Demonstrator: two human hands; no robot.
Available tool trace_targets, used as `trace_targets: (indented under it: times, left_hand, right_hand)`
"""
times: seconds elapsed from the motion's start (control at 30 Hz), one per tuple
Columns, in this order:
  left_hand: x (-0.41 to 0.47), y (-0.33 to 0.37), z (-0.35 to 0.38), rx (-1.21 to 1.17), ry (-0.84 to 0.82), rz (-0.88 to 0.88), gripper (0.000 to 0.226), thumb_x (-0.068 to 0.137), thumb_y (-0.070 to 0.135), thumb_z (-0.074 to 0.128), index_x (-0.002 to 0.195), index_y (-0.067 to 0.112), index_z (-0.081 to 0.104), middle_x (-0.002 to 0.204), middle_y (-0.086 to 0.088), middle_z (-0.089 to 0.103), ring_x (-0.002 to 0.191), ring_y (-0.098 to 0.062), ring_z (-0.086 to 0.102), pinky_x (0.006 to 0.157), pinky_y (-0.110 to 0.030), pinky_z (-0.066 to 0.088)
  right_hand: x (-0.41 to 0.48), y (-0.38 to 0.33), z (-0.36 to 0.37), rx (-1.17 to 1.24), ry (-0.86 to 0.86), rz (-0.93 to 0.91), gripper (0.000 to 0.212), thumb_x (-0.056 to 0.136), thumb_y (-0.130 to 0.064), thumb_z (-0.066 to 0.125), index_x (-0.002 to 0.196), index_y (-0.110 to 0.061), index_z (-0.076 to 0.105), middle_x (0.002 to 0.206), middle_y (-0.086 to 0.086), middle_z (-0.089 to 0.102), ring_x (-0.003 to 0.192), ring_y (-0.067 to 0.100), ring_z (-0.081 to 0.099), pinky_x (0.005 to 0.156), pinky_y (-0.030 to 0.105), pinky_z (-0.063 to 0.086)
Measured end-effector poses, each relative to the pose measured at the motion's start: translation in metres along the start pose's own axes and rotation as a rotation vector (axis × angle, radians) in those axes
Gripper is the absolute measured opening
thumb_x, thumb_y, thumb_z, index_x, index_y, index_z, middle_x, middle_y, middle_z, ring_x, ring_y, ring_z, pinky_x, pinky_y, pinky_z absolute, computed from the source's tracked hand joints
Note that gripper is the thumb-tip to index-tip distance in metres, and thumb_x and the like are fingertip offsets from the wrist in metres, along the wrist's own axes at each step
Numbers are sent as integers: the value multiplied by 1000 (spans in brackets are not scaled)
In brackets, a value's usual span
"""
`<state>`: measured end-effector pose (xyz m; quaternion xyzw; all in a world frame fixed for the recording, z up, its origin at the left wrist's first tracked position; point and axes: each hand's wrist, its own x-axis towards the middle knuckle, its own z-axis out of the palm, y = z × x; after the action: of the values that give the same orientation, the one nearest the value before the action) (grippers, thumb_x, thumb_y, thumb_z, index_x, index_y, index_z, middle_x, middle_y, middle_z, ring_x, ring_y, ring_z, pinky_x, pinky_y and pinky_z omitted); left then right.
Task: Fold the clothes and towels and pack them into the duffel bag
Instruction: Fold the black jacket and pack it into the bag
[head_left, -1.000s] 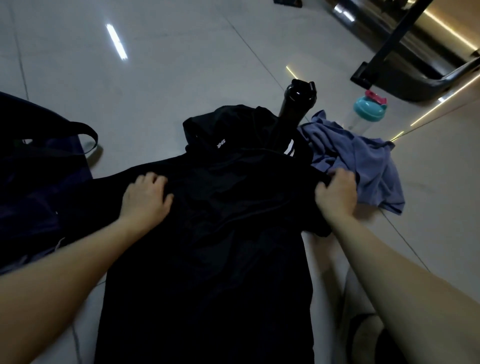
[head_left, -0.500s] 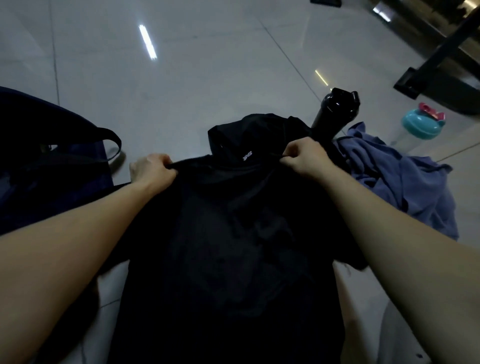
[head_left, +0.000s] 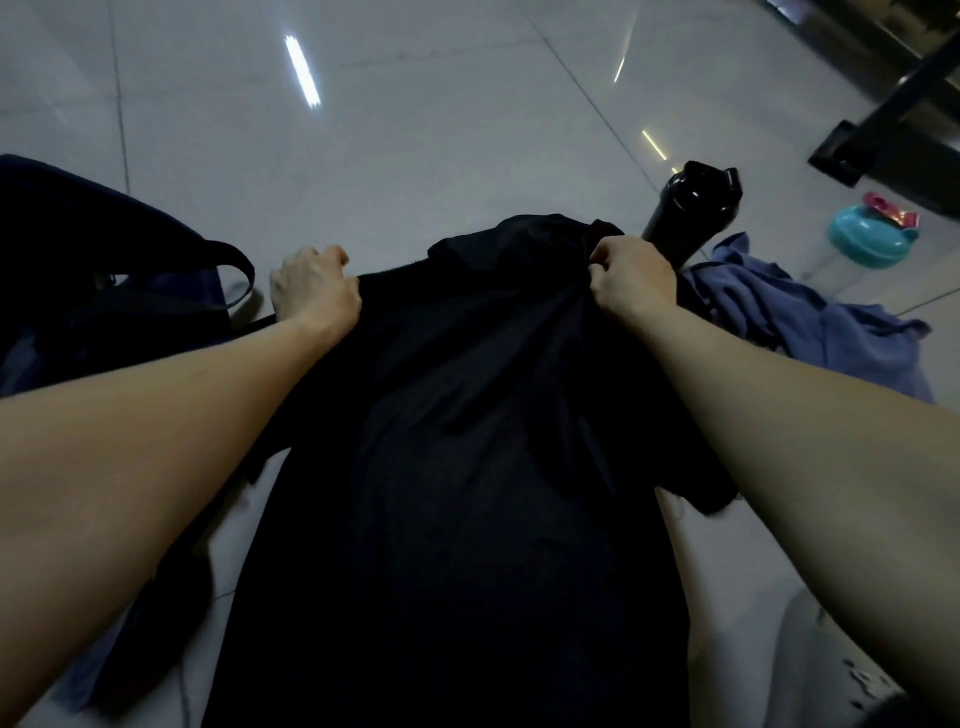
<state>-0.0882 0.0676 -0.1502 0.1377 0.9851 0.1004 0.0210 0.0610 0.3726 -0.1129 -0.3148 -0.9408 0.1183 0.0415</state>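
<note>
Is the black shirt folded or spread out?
Spread out: the black shirt stretches full length, left hand and right hand gripping its shoulders.

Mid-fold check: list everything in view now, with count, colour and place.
black fabric garment: one, black, centre, spread on floor
dark navy duffel bag: one, navy, left
glossy black bottle: one, black, upright behind garment, right
crumpled blue cloth: one, blue, right of garment
teal-lidded bottle: one, teal with pink tab, far right
black metal frame: one, black, top right
pale tiled floor: one, grey-white, underneath
left hand: one, grips garment's upper left edge
right hand: one, pinches garment's upper right edge
</note>
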Motion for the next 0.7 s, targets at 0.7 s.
trace_targets:
  times: [0.7]
  left_hand:
    - [-318, -45, 56, 180, -401, 383, 97, 87, 85, 18, 162, 28, -7, 169, -8, -13, 155, -25, -16, 123, -58, -5]
  right_hand:
    - [-310, 98, 44, 459, -311, 762, 51, 87, -43, 66, 113, -1, 56, 108, 17, 64, 95, 36, 64, 72, 37, 48]
